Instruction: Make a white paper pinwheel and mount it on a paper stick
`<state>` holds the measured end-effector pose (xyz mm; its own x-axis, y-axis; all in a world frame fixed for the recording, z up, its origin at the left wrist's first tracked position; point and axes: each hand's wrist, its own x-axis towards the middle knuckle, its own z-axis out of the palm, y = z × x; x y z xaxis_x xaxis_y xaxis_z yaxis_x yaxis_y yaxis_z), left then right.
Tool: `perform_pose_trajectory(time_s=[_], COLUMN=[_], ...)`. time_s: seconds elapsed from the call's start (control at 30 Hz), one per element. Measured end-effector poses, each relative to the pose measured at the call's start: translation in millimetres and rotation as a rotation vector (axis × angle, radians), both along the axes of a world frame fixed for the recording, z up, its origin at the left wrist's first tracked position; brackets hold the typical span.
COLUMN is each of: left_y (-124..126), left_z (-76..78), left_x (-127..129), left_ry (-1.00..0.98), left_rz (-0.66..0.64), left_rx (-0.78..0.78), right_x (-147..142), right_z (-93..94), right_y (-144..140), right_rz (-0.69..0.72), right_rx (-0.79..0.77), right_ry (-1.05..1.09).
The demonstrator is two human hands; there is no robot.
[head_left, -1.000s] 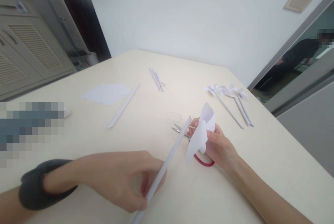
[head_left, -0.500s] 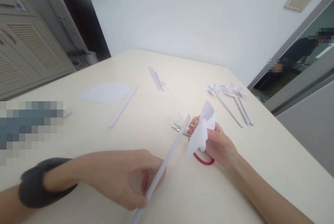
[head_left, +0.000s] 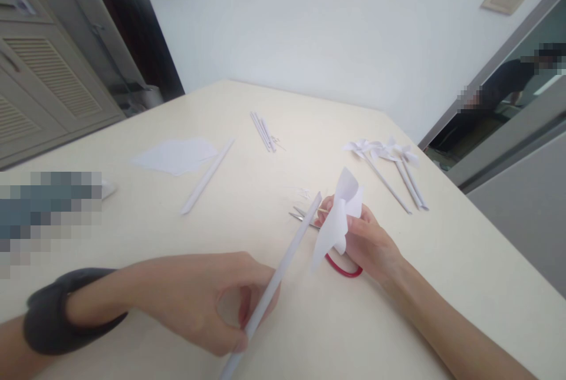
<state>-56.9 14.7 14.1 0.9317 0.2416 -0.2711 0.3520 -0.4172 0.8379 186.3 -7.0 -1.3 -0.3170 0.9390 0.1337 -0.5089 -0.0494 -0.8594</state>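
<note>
My left hand [head_left: 212, 303] is closed around a rolled white paper stick [head_left: 283, 271], which slants up and to the right. Between the fingers of my right hand [head_left: 371, 238] is a white paper pinwheel [head_left: 338, 215], its curled blades facing left. A thin pale pin or stick [head_left: 322, 210] juts from near the fingertips toward the upper end of the paper stick; whether the two touch I cannot tell. Beneath my right hand lie scissors [head_left: 345, 268] with red handles, blades pointing left, partly hidden by the pinwheel and paper stick.
Several finished paper pinwheels [head_left: 384, 150] on sticks lie at the right. Thin paper rolls [head_left: 263, 132] rest toward the back, beside small pale bits. Left of centre are paper sheets [head_left: 177, 156] and another paper stick [head_left: 207, 176]. White scraps [head_left: 303, 193] lie near the scissors. A person [head_left: 504, 88] appears beyond the opening.
The pinwheel in my right hand has shifted slightly left, bringing the thin pin closer to the paper stick's upper end. My left hand keeps its hold. The whole view has shifted a little.
</note>
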Motion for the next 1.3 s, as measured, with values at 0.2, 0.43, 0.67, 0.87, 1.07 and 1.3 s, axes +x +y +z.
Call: perform_pose_trajectory(time_s=[0.2, 0.43, 0.67, 0.87, 1.07, 1.3], left_y=[0.3, -0.5, -1.3, -3.1, -0.8, -1.5], left_z=[0.8, -0.7, 0.5, 1.8, -1.7, -7.9], left_x=[1.8, 0.4, 1.0, 1.8, 1.6, -0.8], left_ry=[-0.013, -0.02, 0.008, 0.032, 0.025, -0.001], left_rz=[-0.015, 0.011, 0.003, 0.008, 0.002, 0.003], left_rx=[-0.003, -0.013, 0.026, 0.05, 0.056, 0.045], right_x=[-0.4, -2.8, -5.9, -5.6, -2.8, -5.3], right_z=[-2.7, -3.7, -4.1, -2.4, -3.9, -6.3], right_y=[-0.8, 0.9, 2.0, -0.8, -2.5, -2.1], right_rz=[0.012, 0.014, 0.043, 0.043, 0.122, 0.127], right_rx=[-0.02, -0.023, -0.011, -0.017, -0.038, -0.068], right_ry=[0.009, 0.037, 0.044, 0.018, -0.018, -0.015])
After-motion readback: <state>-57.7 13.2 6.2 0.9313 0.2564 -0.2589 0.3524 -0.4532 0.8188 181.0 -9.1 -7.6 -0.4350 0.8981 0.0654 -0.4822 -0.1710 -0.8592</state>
